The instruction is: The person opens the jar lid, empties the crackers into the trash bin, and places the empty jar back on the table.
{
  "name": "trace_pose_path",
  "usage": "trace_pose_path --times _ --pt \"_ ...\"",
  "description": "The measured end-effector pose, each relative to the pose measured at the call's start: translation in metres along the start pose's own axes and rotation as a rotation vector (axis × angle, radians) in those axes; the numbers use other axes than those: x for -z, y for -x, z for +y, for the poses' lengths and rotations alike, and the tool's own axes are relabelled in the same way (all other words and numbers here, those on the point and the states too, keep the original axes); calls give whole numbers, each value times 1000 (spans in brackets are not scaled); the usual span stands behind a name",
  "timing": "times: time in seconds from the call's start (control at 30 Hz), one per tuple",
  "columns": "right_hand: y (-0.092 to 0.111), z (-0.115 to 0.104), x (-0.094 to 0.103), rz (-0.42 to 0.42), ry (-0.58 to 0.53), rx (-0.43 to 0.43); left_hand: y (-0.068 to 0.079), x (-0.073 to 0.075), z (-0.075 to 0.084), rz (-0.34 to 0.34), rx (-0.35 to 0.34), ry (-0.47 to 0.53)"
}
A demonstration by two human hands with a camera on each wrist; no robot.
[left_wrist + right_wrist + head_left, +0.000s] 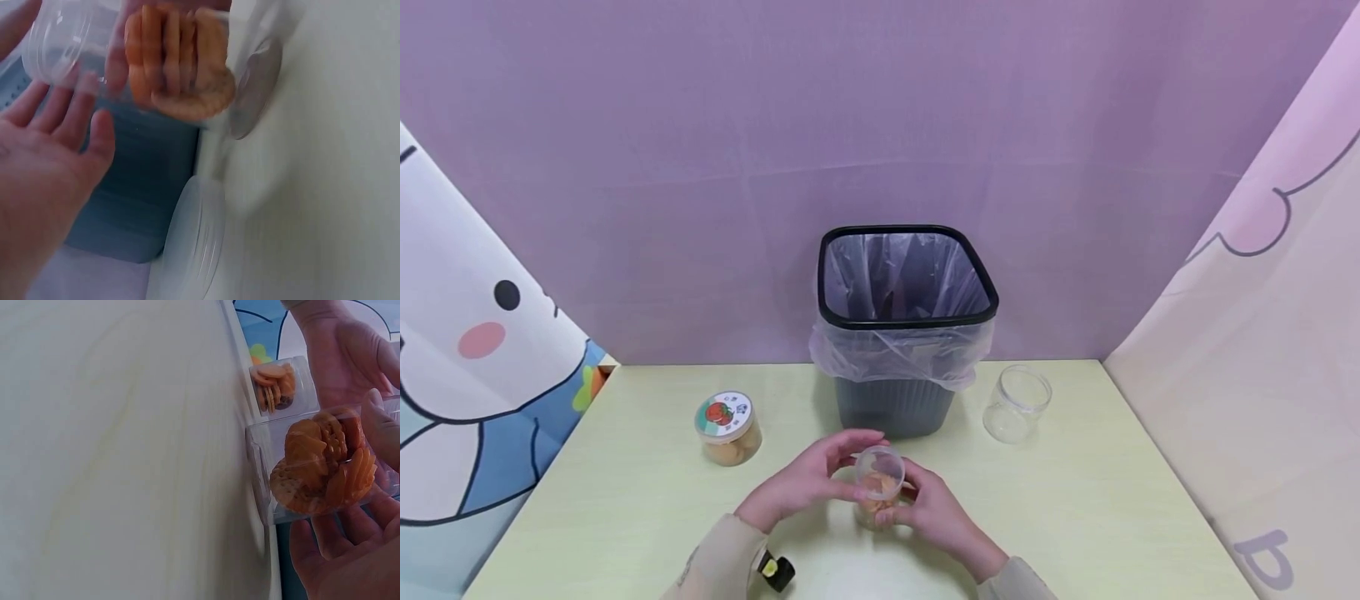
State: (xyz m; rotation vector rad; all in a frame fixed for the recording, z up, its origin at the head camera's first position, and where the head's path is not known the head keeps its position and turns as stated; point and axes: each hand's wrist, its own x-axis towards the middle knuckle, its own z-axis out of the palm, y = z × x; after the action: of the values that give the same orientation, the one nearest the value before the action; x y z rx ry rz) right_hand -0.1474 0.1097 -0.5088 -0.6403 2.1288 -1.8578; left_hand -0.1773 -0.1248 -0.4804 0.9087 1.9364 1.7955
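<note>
In the head view my right hand [932, 512] grips a small clear plastic jar [867, 518] low down, thumb in front, fingers behind. My left hand [808, 481] holds the same jar by its upper rim, thumb on the near side. Orange-brown biscuits [181, 56] fill the lower part of the jar. The jar stands slightly tilted close over the table. In the right wrist view the biscuits [325, 462] show through the clear wall, my right hand [359, 562] around it and my left hand [356, 356] behind. A clear round lid-like disc [199, 231] appears in the left wrist view, close to the bin.
A grey bin [891, 408] with a black rim and thin plastic liner stands behind the hands. At left sits a second jar [730, 433] of biscuits under a strawberry-printed lid; at right, an empty clear jar [1011, 417]. Cloth walls [662, 208] border the pale table.
</note>
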Motion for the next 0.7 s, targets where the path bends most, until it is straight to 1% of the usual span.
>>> trace_pose_path --times 0.1,0.2,0.27,0.33,0.43,0.5,0.6,0.7 --pt "0 0 0 5 11 -8 -4 6 -3 -87 3 49" --pt "0 1 0 8 15 -19 -8 10 -6 -157 -8 87" --pt "0 2 0 7 20 -20 -10 12 -8 -187 -11 102" --pt "0 3 0 8 20 -20 -12 12 -9 -203 -12 109" --pt "0 3 1 8 24 -15 -12 10 -9 -197 -9 112" --pt "0 3 1 10 25 -21 -11 9 -8 -176 -2 110" --pt "-1 4 1 11 26 -32 -9 6 -7 -127 2 95" --pt "-2 5 1 11 26 -37 -6 2 -8 -70 -14 66"
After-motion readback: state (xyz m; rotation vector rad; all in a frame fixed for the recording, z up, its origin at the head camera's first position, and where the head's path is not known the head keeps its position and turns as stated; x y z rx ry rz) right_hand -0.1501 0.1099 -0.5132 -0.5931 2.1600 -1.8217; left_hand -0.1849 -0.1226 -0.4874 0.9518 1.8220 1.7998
